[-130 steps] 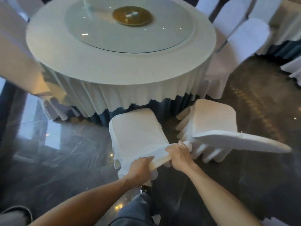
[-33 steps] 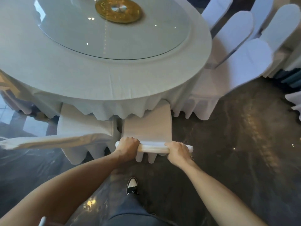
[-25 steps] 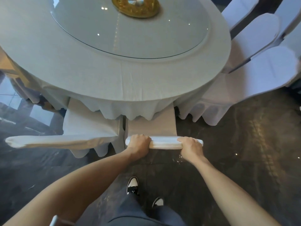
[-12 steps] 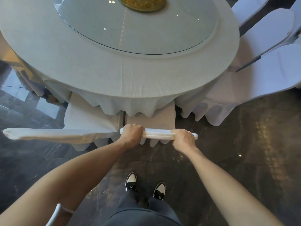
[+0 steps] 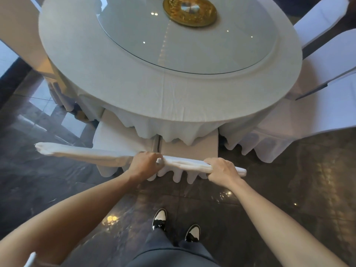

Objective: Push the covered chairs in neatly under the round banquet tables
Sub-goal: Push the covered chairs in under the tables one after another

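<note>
Left hand (image 5: 144, 163): I'm gripping the chair (image 5: 189, 149) backrest top, fingers clamped.
Right hand (image 5: 222, 169): same, clamped.
Chair: seat sitting partly under the counter (image 5: 123, 89) skirt.

No legible text, labels, brands or numbers anywhere in view

Glossy dark marble floor (image 5: 289, 189), reflected lights

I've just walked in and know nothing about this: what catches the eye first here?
A big round table in white cloth fills the top, a gold disc at the centre of its glass turntable. Below it, the left hand and right hand grip the back of a covered chair, its seat partly under the tablecloth.
</note>
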Motion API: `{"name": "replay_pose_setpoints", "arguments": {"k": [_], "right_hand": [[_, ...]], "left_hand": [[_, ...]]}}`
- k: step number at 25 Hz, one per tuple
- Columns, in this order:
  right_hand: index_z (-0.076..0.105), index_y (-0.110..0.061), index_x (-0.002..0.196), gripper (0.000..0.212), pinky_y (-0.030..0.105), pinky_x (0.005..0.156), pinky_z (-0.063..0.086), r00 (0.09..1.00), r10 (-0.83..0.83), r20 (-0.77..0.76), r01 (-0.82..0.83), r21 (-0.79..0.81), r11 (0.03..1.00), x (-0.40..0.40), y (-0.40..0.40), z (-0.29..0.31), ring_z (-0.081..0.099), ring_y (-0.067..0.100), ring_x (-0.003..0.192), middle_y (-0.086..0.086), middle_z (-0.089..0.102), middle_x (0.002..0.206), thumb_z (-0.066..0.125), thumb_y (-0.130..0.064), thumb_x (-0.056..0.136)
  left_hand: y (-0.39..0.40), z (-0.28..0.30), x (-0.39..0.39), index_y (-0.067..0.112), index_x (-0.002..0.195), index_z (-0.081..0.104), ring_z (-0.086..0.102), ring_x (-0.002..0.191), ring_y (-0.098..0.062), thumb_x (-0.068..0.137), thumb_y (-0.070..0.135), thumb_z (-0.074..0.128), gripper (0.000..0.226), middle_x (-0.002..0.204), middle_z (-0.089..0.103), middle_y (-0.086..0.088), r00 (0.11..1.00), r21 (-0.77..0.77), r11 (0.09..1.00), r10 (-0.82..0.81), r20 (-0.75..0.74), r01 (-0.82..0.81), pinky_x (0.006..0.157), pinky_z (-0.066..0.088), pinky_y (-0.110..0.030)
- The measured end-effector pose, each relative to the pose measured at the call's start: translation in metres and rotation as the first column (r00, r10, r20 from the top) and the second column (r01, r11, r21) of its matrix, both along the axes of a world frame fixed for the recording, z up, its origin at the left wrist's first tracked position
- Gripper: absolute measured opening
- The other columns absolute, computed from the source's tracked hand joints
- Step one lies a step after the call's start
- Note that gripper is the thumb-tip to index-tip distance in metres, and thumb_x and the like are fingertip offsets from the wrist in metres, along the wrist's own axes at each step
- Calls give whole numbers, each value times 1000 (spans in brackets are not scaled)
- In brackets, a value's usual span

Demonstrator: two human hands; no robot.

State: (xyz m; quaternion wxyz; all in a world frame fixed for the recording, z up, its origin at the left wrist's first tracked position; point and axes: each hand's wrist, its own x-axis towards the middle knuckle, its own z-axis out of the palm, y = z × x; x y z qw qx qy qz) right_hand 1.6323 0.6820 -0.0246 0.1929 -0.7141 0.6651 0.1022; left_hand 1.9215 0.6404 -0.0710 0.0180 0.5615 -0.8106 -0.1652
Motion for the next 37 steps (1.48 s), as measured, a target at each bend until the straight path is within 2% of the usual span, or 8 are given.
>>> {"name": "replay_pose_setpoints", "arguments": {"k": [3, 5, 8, 10, 13, 25, 30, 37], "right_hand": [[56, -29, 92, 26, 33, 64, 39, 991, 130, 7, -130, -6, 992, 36, -10, -5, 57, 22, 82, -4, 63, 89, 63, -19, 69], [56, -26, 97, 26, 36, 66, 46, 989, 142, -47, -142, 7, 990, 58, -13, -8, 59, 24, 82, -1, 64, 91, 62, -17, 73], [58, -24, 104, 25, 38, 70, 51, 983, 106, -152, -109, -9, 994, 66, -15, -14, 61, 23, 78, 2, 66, 90, 61, -19, 80], [60, -25, 106, 24, 37, 70, 51, 980, 99, -171, -104, -19, 994, 65, -15, -14, 61, 22, 77, 2, 67, 89, 61, -19, 82], [62, -26, 106, 25, 37, 70, 51, 980, 101, -169, -109, -36, 993, 65, -16, -14, 62, 22, 76, 1, 68, 88, 60, -19, 82], [63, -27, 108, 27, 34, 66, 42, 981, 74, -181, -80, -27, 996, 63, -14, -15, 60, 22, 78, 0, 68, 88, 63, -20, 82], [64, -26, 104, 24, 33, 63, 39, 978, 88, -191, -95, -30, 995, 57, -15, -17, 60, 23, 75, 0, 69, 85, 62, -20, 81], [66, -26, 104, 23, 30, 64, 35, 981, 85, -175, -96, -53, 994, 51, -16, -13, 53, 21, 70, 1, 70, 87, 65, -22, 82]], "left_hand": [[-3, 2, 46, 26, 112, 68, 65, 97, -20, 80, 43, 65, 37, 106, 72, 3, 976, -23, 999, 36, 215, -32, 98, 41, -40], [-4, 4, 73, 25, 111, 66, 61, 102, -22, 78, 34, 67, 34, 107, 70, 2, 927, -15, 999, 40, 373, -37, 105, 34, -46], [-11, 9, 91, 25, 103, 68, 62, 92, -22, 79, 18, 66, 25, 97, 70, 3, 879, -21, 998, 63, 473, -61, 95, 40, -42], [-17, 11, 93, 27, 96, 70, 61, 83, -20, 79, 14, 62, 23, 89, 70, 4, 883, 11, 997, 63, 466, -77, 79, 44, -36], [-20, 10, 94, 28, 90, 70, 60, 79, -19, 77, 16, 60, 21, 85, 69, 6, 888, 19, 998, 43, 459, -59, 70, 40, -33], [-22, 11, 93, 27, 94, 73, 62, 77, -19, 77, 13, 58, 27, 83, 70, 3, 921, 20, 994, 88, 378, -103, 69, 43, -34], [-23, 13, 94, 24, 83, 70, 53, 65, -19, 75, 11, 57, 20, 74, 66, 2, 916, 30, 996, 68, 395, -87, 62, 40, -32], [-26, 17, 93, 24, 79, 68, 52, 64, -18, 75, 13, 58, 15, 71, 64, 3, 917, 44, 995, 65, 395, -89, 61, 40, -31]]}}
